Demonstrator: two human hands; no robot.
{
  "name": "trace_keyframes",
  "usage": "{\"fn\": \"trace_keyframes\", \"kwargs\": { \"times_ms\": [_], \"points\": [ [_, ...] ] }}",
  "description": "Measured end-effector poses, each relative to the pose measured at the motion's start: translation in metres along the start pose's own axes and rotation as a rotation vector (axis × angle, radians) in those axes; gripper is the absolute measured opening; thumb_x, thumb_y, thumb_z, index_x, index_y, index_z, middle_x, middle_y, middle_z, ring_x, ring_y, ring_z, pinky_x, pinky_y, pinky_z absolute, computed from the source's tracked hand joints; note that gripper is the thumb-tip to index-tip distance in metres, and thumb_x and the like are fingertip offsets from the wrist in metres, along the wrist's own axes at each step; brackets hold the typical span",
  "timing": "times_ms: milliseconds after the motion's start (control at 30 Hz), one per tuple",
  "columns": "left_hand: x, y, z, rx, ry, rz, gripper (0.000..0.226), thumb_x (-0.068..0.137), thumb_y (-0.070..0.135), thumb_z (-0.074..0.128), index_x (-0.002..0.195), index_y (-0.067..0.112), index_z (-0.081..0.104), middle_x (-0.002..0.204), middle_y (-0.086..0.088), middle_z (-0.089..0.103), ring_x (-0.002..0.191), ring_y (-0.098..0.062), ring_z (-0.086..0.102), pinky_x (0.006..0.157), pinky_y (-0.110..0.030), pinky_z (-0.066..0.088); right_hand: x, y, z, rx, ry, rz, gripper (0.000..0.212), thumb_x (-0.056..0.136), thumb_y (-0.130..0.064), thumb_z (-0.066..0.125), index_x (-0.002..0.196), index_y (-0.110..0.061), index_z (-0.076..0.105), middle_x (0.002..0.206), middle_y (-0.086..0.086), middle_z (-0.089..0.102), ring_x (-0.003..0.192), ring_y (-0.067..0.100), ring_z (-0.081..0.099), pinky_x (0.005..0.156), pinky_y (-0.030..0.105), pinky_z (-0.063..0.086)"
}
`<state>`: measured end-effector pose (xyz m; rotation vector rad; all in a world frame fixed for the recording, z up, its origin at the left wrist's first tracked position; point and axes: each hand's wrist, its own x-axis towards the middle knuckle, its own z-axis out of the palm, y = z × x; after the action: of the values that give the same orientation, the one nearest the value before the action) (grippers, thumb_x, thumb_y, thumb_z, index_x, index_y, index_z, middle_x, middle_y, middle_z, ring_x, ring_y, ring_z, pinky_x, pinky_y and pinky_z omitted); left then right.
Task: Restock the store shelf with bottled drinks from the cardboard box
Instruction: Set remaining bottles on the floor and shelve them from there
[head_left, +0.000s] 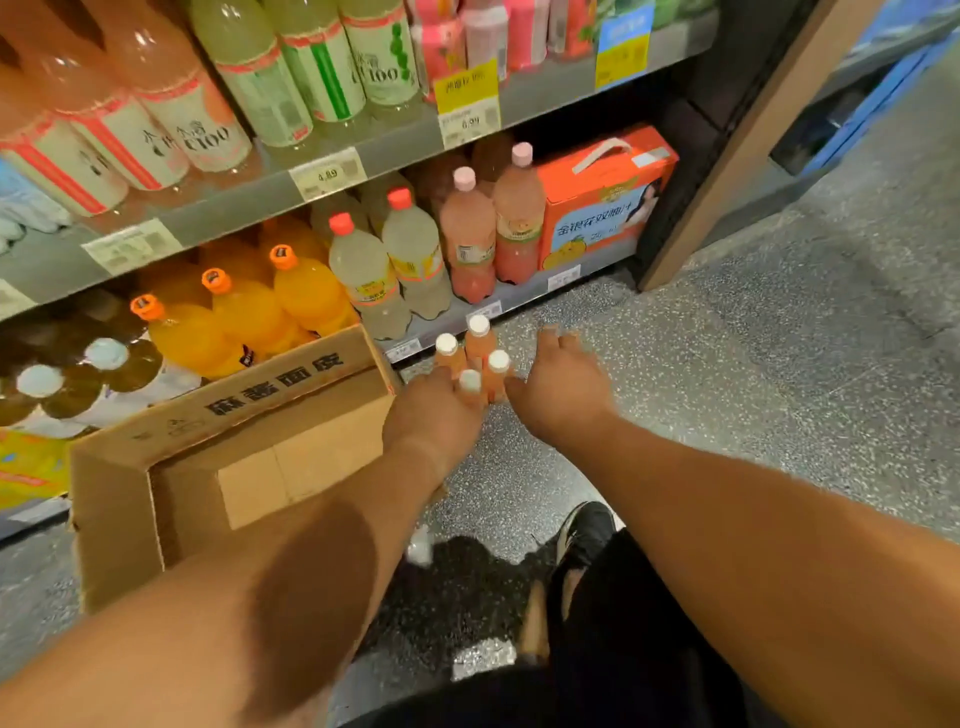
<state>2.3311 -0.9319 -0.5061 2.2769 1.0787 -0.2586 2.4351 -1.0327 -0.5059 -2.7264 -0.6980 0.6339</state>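
Four small white-capped peach drink bottles (475, 364) stand upright on the speckled floor (727, 364), just right of the open cardboard box (208, 467). The left hand (434, 415) touches their near side, fingers hidden; the right hand (561, 379) hovers beside them, fingers spread.

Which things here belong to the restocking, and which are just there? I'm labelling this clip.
Job: small white-capped bottles, cardboard box, left hand, right hand, shelf.
Just there: orange gift carton, black shoe.
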Motion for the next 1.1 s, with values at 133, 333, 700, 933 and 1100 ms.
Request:
{"fn": "trace_keyframes", "kwargs": {
  "times_ms": [133,333,700,933,1100],
  "points": [
    [0.067,-0.018,0.049,0.017,-0.036,-0.033,0.035,0.088,0.035,0.060,0.121,0.024,0.057,0.111,-0.005,0.065,0.101,-0.031,0.063,0.084,-0.041,0.053,0.073,0.020,0.056,-0.004,-0.063,-0.015,0.067,0.090,-0.041,0.058,0.140,-0.007,0.031,0.141,0.018,0.040,0.122,0.038,0.047,0.096,0.044,0.043],
    [0.154,-0.054,0.128,0.041,-0.063,-0.131,0.053,0.078,0.041,0.073,0.124,0.021,0.055,0.120,-0.007,0.064,0.110,-0.031,0.061,0.090,-0.038,0.051,0.152,0.049,0.145,0.029,-0.128,0.010,0.075,0.090,-0.048,0.057,0.144,-0.005,0.027,0.137,0.019,0.043,0.121,0.037,0.048,0.096,0.042,0.042],
    [0.230,-0.082,0.211,-0.017,0.029,-0.245,0.021,0.078,0.040,0.067,0.092,0.025,0.069,0.095,0.000,0.070,0.090,-0.025,0.066,0.075,-0.033,0.054,0.211,0.062,0.224,0.301,-0.087,0.134,0.027,0.085,-0.038,0.065,0.107,-0.024,0.059,0.100,0.004,0.066,0.089,0.027,0.063,0.074,0.037,0.052],
    [0.209,-0.064,0.180,-0.111,0.042,-0.178,0.011,0.079,0.026,0.067,0.089,0.022,0.069,0.093,0.003,0.065,0.085,-0.018,0.063,0.065,-0.024,0.043,0.186,0.046,0.186,0.396,0.005,0.115,0.023,0.084,-0.034,0.067,0.100,-0.019,0.059,0.098,0.004,0.064,0.085,0.025,0.061,0.069,0.032,0.047],
    [0.168,-0.034,0.102,-0.315,0.117,-0.105,0.010,0.082,0.024,0.061,0.087,0.016,0.065,0.090,-0.002,0.067,0.084,-0.025,0.064,0.065,-0.030,0.049,0.149,0.009,0.112,0.432,0.102,0.053,0.033,0.084,-0.044,0.066,0.100,-0.017,0.056,0.099,0.005,0.062,0.083,0.023,0.055,0.070,0.033,0.044]
  ]
}}
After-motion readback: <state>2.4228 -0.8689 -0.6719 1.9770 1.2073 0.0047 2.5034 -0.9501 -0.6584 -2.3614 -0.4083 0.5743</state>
